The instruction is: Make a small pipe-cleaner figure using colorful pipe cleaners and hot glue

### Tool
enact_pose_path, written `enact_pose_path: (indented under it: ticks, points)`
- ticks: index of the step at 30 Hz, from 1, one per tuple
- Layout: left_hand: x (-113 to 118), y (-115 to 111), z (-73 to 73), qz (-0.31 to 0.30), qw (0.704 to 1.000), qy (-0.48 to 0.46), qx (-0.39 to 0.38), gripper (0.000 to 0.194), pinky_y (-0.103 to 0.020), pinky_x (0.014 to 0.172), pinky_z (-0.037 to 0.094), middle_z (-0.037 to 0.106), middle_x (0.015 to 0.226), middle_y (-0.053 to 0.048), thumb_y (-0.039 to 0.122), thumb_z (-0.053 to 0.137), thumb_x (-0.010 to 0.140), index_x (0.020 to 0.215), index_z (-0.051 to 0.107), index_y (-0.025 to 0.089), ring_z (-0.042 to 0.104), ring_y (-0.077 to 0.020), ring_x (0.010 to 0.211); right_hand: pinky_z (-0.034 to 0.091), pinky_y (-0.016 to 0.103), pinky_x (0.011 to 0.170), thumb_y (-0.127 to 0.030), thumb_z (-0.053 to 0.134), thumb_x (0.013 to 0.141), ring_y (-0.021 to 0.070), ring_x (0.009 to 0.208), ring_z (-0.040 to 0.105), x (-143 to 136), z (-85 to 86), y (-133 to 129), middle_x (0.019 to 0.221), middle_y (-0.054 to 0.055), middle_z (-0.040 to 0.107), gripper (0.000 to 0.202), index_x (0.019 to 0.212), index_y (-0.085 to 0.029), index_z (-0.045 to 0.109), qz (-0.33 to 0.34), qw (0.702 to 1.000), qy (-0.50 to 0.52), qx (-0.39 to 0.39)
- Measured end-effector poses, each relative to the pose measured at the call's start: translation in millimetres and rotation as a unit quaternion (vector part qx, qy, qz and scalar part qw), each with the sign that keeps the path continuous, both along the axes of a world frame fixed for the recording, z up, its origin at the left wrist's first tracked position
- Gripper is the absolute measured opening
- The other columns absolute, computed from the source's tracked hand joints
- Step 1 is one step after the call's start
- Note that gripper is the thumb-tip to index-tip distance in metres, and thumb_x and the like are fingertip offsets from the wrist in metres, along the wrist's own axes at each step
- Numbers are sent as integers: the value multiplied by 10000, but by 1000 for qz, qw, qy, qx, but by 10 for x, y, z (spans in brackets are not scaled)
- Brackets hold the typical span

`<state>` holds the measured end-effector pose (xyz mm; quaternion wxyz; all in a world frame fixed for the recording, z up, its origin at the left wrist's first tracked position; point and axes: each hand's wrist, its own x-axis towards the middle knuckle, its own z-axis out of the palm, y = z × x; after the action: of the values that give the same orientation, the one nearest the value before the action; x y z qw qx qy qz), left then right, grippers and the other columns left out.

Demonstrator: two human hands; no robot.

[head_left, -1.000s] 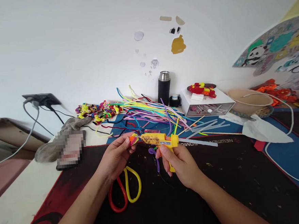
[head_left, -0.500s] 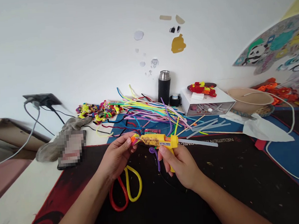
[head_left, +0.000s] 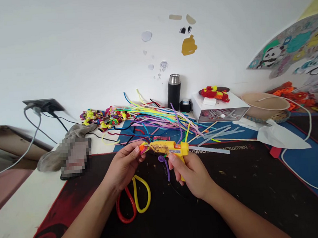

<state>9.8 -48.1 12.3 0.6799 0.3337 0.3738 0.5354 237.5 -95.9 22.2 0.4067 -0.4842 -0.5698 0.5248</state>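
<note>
My right hand (head_left: 191, 174) grips a yellow hot glue gun (head_left: 168, 148) by its handle, with a clear glue stick (head_left: 211, 149) sticking out of its back. The nozzle points left and touches a small orange and pink fuzzy craft piece (head_left: 142, 148) pinched in the fingers of my left hand (head_left: 124, 166). Both hands hover just above the black desk mat (head_left: 248, 189). A purple pipe cleaner (head_left: 165, 165) lies curled under the gun. Red and yellow pipe cleaner loops (head_left: 133, 200) lie on the mat below my left hand.
A spread of coloured pipe cleaners (head_left: 159, 117) and glue sticks (head_left: 222, 132) lies behind the hands. Further back stand a black flask (head_left: 174, 92), a white box (head_left: 219, 109), a brown bowl (head_left: 265, 106) and finished craft pieces (head_left: 101, 117). A grey cloth (head_left: 57, 151) and cables lie at left.
The glue gun's nozzle has closed in on the craft piece, which my left hand has turned slightly. Both hands stay almost in the same place.
</note>
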Motion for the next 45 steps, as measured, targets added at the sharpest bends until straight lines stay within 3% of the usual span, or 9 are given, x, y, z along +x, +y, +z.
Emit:
enact_pose_path:
  ticks: [16, 27, 45]
  points:
    - [32, -7, 42, 24, 1000, 2, -4, 461, -197, 611, 491, 738, 782, -57, 328, 1073, 592, 949, 882, 108, 607, -114, 671, 387, 260, 460, -850, 504, 948, 127, 388, 491, 4, -2, 4, 466, -18, 538, 681, 704, -221, 595, -9, 1000, -8, 1]
    - [27, 12, 25, 40, 999, -16, -19, 471, -189, 613, 517, 782, 813, -68, 309, 1093, 545, 922, 882, 120, 653, -115, 663, 395, 242, 471, -773, 501, 1005, 115, 407, 497, 5, -27, -7, 481, -21, 542, 640, 707, -214, 593, 7, 999, -21, 30]
    - [16, 15, 31, 55, 998, -30, -18, 485, -194, 589, 518, 778, 822, -65, 294, 1094, 544, 936, 874, 113, 652, -116, 653, 383, 241, 448, -760, 482, 1021, 115, 401, 505, 28, -30, -1, 481, -6, 549, 655, 648, -224, 540, -2, 998, -43, 47]
